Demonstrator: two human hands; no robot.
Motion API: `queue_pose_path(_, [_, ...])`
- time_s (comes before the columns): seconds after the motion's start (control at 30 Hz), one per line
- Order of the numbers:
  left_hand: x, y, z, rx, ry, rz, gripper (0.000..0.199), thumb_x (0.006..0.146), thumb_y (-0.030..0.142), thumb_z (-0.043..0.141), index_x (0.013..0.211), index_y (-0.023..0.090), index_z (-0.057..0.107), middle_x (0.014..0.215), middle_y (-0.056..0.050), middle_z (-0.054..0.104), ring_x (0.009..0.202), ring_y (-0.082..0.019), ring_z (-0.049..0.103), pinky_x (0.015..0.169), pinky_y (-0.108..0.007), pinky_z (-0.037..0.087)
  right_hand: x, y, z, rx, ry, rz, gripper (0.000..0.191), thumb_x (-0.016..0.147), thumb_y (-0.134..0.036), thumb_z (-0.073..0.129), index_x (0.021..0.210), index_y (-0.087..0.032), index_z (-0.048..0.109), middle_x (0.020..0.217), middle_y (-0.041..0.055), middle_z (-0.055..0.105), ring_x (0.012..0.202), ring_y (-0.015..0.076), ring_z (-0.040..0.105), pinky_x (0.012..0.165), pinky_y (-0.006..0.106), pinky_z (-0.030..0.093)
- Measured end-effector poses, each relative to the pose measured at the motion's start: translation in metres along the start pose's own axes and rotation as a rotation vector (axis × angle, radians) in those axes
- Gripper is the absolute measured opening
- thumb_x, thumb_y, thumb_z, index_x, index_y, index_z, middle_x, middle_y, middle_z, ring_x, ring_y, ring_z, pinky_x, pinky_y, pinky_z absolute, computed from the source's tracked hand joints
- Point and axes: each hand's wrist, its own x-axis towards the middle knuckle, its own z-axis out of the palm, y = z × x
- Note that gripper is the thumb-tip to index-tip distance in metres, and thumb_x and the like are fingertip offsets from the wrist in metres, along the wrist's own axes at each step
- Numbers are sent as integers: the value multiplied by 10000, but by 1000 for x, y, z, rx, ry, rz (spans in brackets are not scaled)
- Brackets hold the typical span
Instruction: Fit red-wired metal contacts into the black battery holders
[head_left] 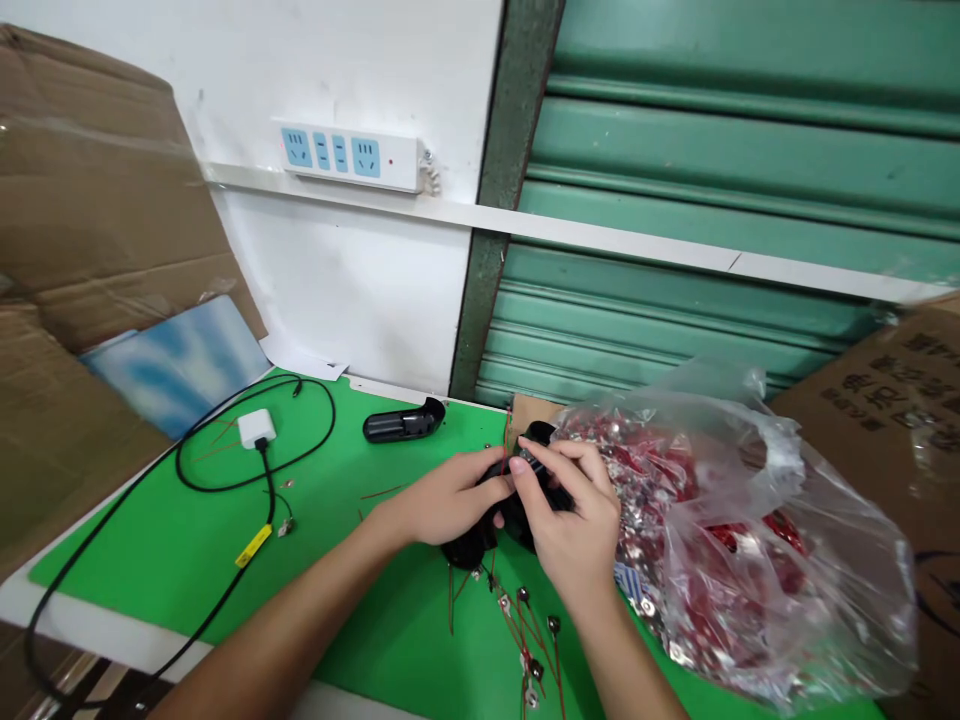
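Note:
My left hand (461, 495) is closed around a curved black plastic part (466, 548), low over the green table top (360, 600). Close beside it, my right hand (576, 505) is closed, thumb and forefinger pinched at the upper end of the black plastic; what sits between the fingertips is too small to make out. A thin red wire (507, 445) rises between the two hands. Black plastic also shows behind the right fingers, and I cannot tell whether it is one piece or several. Below the hands lie several small metal discs with thin reddish wires (534, 632).
At the right, a clear plastic bag (810, 590) bulges with red and silver pieces. A separate black housing (401, 422) lies at the back. To the left are a white adapter (256, 428) and looping black cable (196, 487). Cardboard (97, 200) flanks the table; a power strip (349, 155) hangs behind.

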Motion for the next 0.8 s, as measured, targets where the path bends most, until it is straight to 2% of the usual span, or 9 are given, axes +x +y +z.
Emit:
queue_pose_path(0.13, [3,-7,-2,-223,13,-55,607,892,666,619,1243,170,625,796,-3,664,705,-132,618,701,-255,508,-4,-2,3,70,-4,83,188,947,-233,717,1106,-234,819,930,44,771,759,168,717,714,304,610])
queue_pose_path(0.23, [6,-12,-3,-300,46,-115,653,854,664,646,1276,166,605,753,-15,693,666,-146,640,643,-244,499,-9,1,8,149,2,211,202,950,-275,719,1131,-221,793,941,57,807,772,186,757,733,320,626])
queue_pose_path(0.3, [9,-13,-2,-336,68,-143,662,833,638,659,1286,160,598,743,-25,711,638,-158,656,614,-245,501,-11,4,11,217,33,288,187,927,-297,750,1094,-213,759,910,54,805,768,190,765,718,314,626])
queue_pose_path(0.37, [12,-14,-2,-394,89,-162,641,812,600,674,1266,152,610,759,-36,724,632,-166,673,605,-247,509,-12,7,13,229,57,301,145,907,-299,771,1016,-213,727,856,35,786,735,179,749,685,296,609])
queue_pose_path(0.5, [14,-12,-1,-517,158,-201,518,820,507,669,1215,172,648,858,-49,745,659,-152,686,609,-221,494,-8,9,10,39,0,133,26,924,-244,733,934,-225,746,787,6,744,683,165,687,667,298,560])
queue_pose_path(0.63, [12,-7,-1,-549,219,-240,456,852,419,634,1252,202,621,891,-17,719,713,-144,665,648,-219,491,-4,7,7,-42,-120,-49,118,948,-167,673,964,-228,773,840,18,749,764,179,690,714,313,555])
queue_pose_path(0.8, [13,-6,-2,-469,225,-300,404,889,412,575,1243,217,577,797,30,626,689,-144,615,638,-233,443,-2,11,6,-44,-239,-95,186,975,-140,601,994,-235,759,943,41,740,876,198,696,787,333,555])
